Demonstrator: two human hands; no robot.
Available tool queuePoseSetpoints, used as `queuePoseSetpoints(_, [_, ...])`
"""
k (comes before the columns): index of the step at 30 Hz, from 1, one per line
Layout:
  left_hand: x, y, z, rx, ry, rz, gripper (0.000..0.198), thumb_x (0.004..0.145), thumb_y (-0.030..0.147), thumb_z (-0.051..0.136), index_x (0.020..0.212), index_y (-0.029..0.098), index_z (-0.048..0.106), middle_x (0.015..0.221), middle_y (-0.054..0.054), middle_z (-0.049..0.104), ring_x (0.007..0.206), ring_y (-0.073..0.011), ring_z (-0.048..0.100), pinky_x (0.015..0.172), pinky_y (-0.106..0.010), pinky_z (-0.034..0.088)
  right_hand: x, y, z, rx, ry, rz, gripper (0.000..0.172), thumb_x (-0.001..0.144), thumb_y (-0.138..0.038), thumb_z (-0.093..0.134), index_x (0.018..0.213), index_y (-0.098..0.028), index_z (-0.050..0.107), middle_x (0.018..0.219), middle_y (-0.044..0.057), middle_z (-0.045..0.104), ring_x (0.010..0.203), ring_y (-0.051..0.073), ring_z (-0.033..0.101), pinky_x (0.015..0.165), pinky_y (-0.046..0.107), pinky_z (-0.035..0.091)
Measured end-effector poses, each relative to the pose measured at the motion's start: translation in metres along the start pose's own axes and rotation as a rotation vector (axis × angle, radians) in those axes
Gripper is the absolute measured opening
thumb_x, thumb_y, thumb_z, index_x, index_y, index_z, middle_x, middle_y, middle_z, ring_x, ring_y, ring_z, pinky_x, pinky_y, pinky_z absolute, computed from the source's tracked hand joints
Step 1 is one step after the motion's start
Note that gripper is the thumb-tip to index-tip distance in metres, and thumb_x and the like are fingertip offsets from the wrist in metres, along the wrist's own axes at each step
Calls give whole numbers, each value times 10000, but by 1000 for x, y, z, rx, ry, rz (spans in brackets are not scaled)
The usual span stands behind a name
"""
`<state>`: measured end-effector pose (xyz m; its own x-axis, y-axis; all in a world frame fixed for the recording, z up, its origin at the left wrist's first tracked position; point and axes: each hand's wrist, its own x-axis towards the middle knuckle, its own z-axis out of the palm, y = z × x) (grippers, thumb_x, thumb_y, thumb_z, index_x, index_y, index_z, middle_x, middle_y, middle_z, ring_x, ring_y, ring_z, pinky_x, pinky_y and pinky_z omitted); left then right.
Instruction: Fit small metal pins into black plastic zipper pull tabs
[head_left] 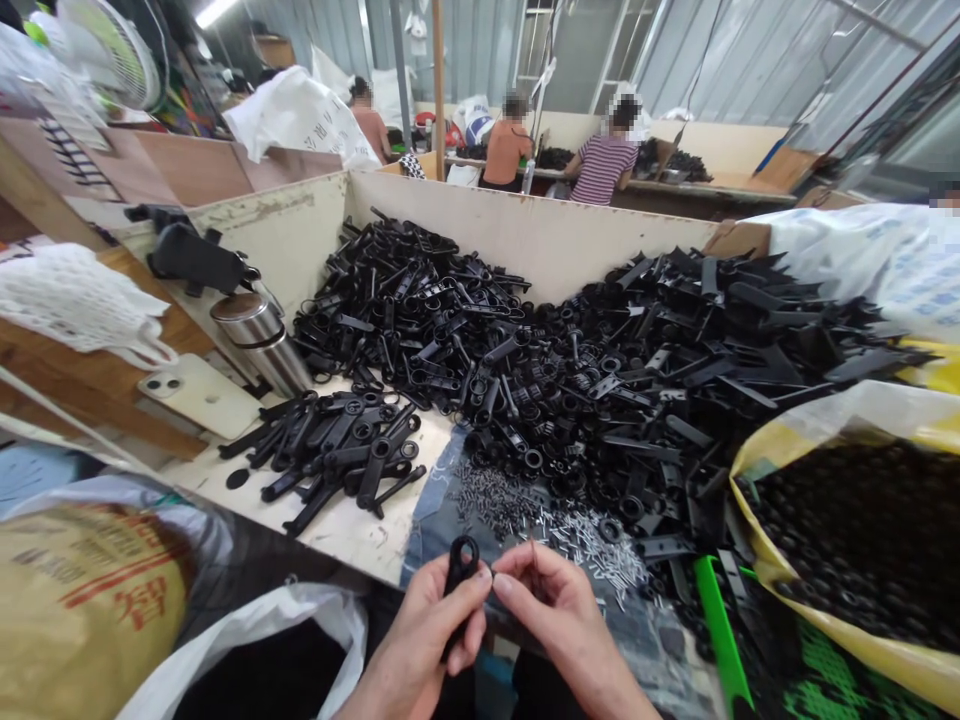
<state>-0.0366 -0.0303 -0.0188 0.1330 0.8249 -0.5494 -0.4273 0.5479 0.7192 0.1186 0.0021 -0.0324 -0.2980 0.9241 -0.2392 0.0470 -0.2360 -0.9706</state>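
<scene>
Black plastic, by its look, makes up the ringed part (454, 574), which is pinched between the thumb and fingers of the left hand (437, 622), to the near left of the silver pins (601, 550). Close beside it the fingers of the right hand (551, 602) are curled in; whether they are pressed together on something small cannot be told. Light weight and a stiff body may be expected, with a smooth skin that could slip at the rounded end; a hold is probably best taken along the body below the ring, so that the opening is left uncovered. Dark pins (486, 500) are spread just left of the silver pins, a heap of black parts (491, 350) is piled beyond them, a batch of black arms (341, 445) is laid farther left on the surface (379, 545), and a green tray (720, 632) is set to their right.
</scene>
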Motion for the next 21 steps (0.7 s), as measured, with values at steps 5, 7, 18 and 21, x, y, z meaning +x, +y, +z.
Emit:
queuePoseSetpoints(5, [2, -1, -2, -80, -48, -32, 394, 768, 485, 813, 844, 156, 610, 409, 97, 487, 345, -7, 238, 421, -195, 124, -2, -3, -3, -157, 26, -156, 383, 871, -536, 699, 730, -180, 706, 619, -21, 529, 546, 119, 415, 511, 242, 337])
queuePoseSetpoints(7, [3, -4, -3, -183, -52, -77, 406, 730, 463, 851, 819, 166, 588, 409, 113, 463, 346, -4, 238, 424, -192, 132, -4, -4, -4, -254, 25, -271, 310, 926, -446, 659, 765, -191, 728, 666, 1, 573, 575, 138, 476, 533, 255, 363])
queuePoseSetpoints(18, [4, -6, -2, -212, -52, -121, 428, 727, 455, 857, 837, 182, 546, 416, 134, 426, 351, -1, 232, 431, -196, 121, 1, -2, -10, -314, 33, -291, 199, 914, -312, 656, 791, -198, 763, 653, -6, 573, 571, 140, 503, 528, 246, 378])
queuePoseSetpoints(21, [3, -4, 2, -172, -7, -120, 483, 682, 507, 873, 814, 184, 539, 414, 135, 424, 349, 1, 239, 430, -195, 117, 1, -1, -10, -357, 45, -372, 187, 919, -276, 657, 781, -192, 750, 638, -13, 561, 555, 131, 493, 510, 236, 370])
